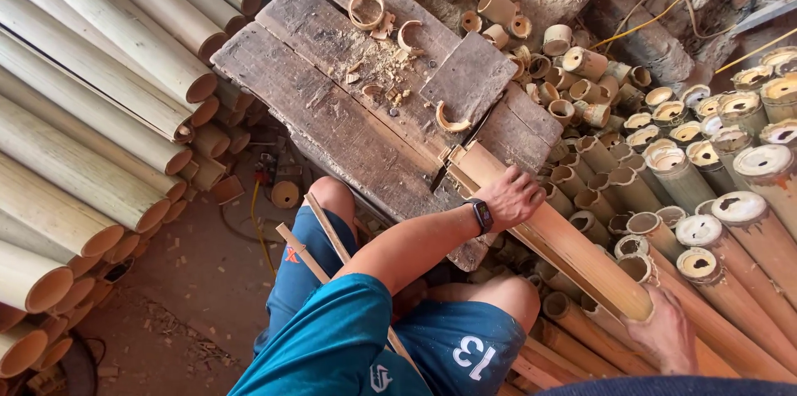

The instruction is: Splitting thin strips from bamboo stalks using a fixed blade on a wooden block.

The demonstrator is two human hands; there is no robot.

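Bamboo pole, near end in right grip

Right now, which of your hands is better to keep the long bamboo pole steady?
Right. My right hand rests on the near end of the bamboo pole; my left is out of view. The watch-wearing hand farther up belongs to a co-worker.

Head view, steeply down, close
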